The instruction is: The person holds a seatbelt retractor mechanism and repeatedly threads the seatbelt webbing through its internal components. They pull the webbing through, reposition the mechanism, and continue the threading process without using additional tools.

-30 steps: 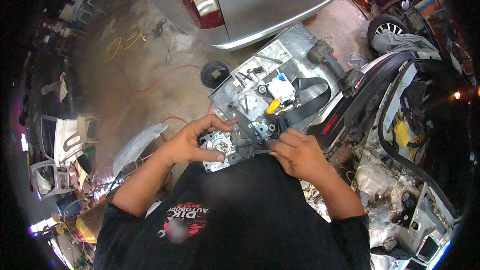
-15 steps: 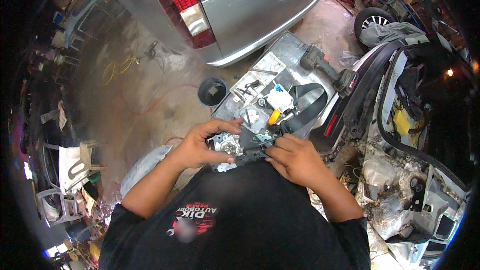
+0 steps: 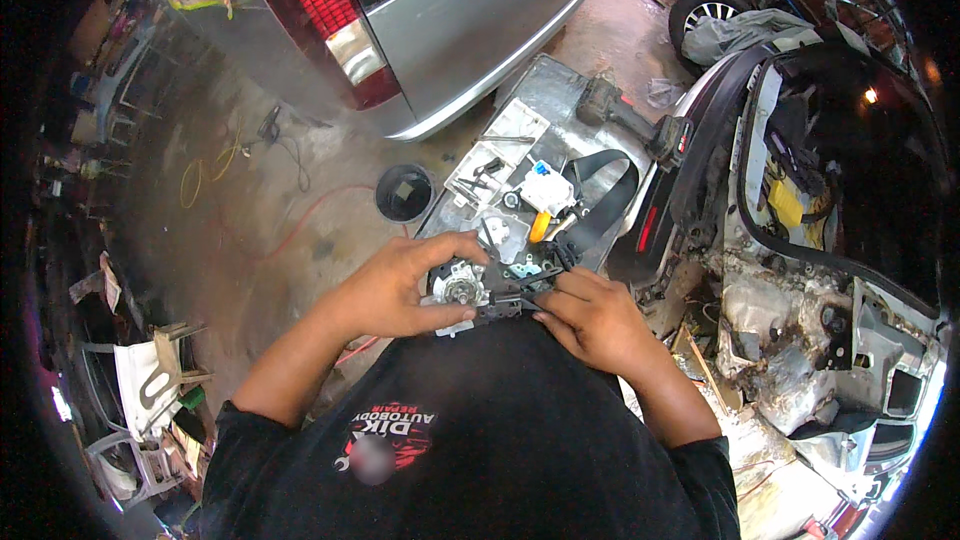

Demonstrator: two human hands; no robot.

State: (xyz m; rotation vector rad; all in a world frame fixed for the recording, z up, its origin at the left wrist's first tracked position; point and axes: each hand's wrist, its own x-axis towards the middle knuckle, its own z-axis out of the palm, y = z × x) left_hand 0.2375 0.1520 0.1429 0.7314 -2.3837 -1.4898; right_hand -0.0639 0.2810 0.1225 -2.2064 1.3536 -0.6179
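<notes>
My left hand [image 3: 410, 285] is curled round a silver and dark metal mechanism with a round spool [image 3: 460, 287], like a seat belt retractor, held close to my shirt. Its thumb and forefinger grip opposite sides. My right hand [image 3: 590, 315] is closed beside it, fingers pinching a slim dark rod-like piece [image 3: 515, 297] that points at the mechanism; its far end is hidden by the fingers. Just beyond lie a wide black belt strap [image 3: 612, 205], a white plastic unit with a blue connector [image 3: 546, 190] and an orange-yellow piece [image 3: 540, 227].
The grey work surface [image 3: 550, 80] bears a white compartment tray [image 3: 520, 130] and a cordless power tool [image 3: 630, 120]. A black bucket [image 3: 404, 210] stands on the floor left of it. A silver vehicle [image 3: 450, 40] is ahead; a stripped car body [image 3: 780, 330] is at the right.
The view has shifted, so the vehicle and work surface sit further left. Both hands keep their grips, and the slim piece shows more plainly between them.
</notes>
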